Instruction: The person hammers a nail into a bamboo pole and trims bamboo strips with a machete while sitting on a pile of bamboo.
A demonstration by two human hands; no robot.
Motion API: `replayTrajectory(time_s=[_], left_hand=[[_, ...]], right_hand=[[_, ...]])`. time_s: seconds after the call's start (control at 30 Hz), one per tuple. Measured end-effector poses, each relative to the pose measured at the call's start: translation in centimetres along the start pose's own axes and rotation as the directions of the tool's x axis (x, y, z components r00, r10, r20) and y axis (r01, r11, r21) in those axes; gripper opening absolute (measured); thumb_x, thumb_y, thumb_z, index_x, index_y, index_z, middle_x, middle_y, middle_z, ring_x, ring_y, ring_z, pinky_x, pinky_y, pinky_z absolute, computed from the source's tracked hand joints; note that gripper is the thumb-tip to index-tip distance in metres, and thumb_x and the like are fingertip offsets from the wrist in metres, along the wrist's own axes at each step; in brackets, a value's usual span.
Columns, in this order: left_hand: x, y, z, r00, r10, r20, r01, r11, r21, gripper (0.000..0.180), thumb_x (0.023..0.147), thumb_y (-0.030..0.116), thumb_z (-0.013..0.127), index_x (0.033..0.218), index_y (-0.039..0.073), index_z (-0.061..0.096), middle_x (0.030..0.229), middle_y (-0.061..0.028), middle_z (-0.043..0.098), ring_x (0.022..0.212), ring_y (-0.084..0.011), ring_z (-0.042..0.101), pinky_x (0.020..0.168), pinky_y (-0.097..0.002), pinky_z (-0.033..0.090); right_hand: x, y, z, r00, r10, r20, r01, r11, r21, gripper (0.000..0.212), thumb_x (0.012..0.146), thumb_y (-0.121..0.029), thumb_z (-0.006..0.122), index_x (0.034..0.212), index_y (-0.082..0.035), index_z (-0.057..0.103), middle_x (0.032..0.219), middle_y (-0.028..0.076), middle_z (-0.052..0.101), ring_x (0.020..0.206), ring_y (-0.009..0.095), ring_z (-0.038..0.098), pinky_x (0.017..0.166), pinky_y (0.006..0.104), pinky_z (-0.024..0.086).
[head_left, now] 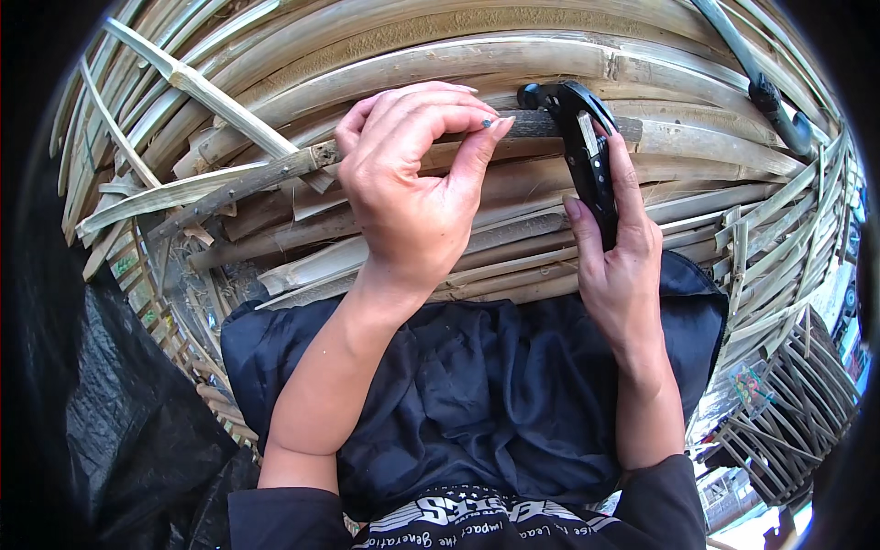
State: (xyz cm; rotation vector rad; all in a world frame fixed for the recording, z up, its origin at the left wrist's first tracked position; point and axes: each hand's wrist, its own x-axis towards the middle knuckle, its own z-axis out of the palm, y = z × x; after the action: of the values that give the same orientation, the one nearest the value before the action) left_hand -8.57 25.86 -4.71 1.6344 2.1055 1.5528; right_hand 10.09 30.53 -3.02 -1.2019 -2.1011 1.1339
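Observation:
My left hand [412, 174] is raised over split bamboo slats [513, 60]. Its thumb and forefinger pinch a tiny blue-grey piece [488, 124], too small to name surely; the other fingers curl loosely. My right hand [625, 234] grips a black hammer multi-tool [591, 165] by its riveted handle, the forefinger stretched along the side. The tool's head, with a round striking face at its left, is up beside a dark, rough-barked stick [532, 126]. That stick runs across the slats, passing behind my left hand.
A pale bamboo strip [215, 94] slants over the slats at upper left. Dark cloth [458, 385] covers my lap. Black plastic sheeting [137, 394] hangs at left. A dark curved metal bar [765, 92] lies at upper right. A slatted basket-like object [788, 412] stands at lower right.

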Motion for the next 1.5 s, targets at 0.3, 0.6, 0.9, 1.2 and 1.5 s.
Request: replayTrajectory(time_s=[0.3,0.6,0.9,1.2,1.5], left_hand=[[-0.1,0.1,-0.1,0.998,0.062,-0.005,-0.062,0.997,0.044,0.007,0.083,0.008,0.078,0.085,0.005,0.073,0.091,-0.0058,0.075,0.093,-0.0192,0.070,0.092,-0.0323,0.046],[1.0,0.7,-1.4,0.955,-0.285,-0.075,0.230,0.880,-0.417,0.013,0.091,0.005,0.073,0.098,-0.005,0.071,0.097,-0.0112,0.074,0.089,-0.0124,0.068,0.088,-0.0248,0.053],[-3.1,9.3,-2.4,0.909,-0.249,0.333,0.409,0.678,-0.611,0.011,0.092,0.004,0.071,0.099,-0.004,0.069,0.092,-0.0089,0.072,0.086,-0.0136,0.070,0.083,-0.0257,0.057],[-10.3,12.9,-6.1,0.863,-0.293,0.412,0.490,0.687,-0.537,0.015,0.091,0.010,0.073,0.097,-0.003,0.071,0.083,-0.0003,0.070,0.074,-0.0034,0.063,0.069,-0.0184,0.050],[-13.4,10.7,-9.9,0.902,-0.306,0.306,0.423,0.770,-0.477,0.015,0.093,0.007,0.069,0.104,-0.003,0.072,0.089,-0.0054,0.073,0.079,-0.0078,0.068,0.077,-0.0222,0.055]], right_hand=[[0.1,0.1,0.1,0.999,-0.042,-0.012,0.042,0.999,0.009,0.070,0.090,0.003,0.062,0.152,-0.014,0.036,0.111,0.026,0.067,0.097,0.042,0.068,0.082,0.0389,0.053],[-0.1,0.0,-0.6,0.999,-0.026,0.027,0.026,1.000,-0.003,0.064,0.093,-0.011,0.061,0.151,-0.021,0.035,0.096,0.030,0.065,0.092,0.049,0.062,0.073,0.0517,0.046],[-0.9,-0.3,-3.1,0.995,-0.033,-0.094,0.061,0.948,0.314,0.050,0.096,-0.017,0.064,0.143,-0.010,0.048,0.098,0.016,0.068,0.087,0.026,0.065,0.077,0.0338,0.050],[-8.3,-3.0,-8.8,0.991,0.042,0.126,-0.129,0.539,0.833,0.041,0.102,-0.019,0.058,0.139,-0.009,0.042,0.080,0.000,0.055,0.058,0.004,0.045,0.047,0.0203,0.038],[-11.3,-1.7,-5.1,0.944,0.117,0.310,-0.298,0.705,0.644,0.044,0.101,-0.023,0.060,0.141,-0.011,0.044,0.078,-0.003,0.055,0.057,0.003,0.045,0.047,0.0204,0.034]])
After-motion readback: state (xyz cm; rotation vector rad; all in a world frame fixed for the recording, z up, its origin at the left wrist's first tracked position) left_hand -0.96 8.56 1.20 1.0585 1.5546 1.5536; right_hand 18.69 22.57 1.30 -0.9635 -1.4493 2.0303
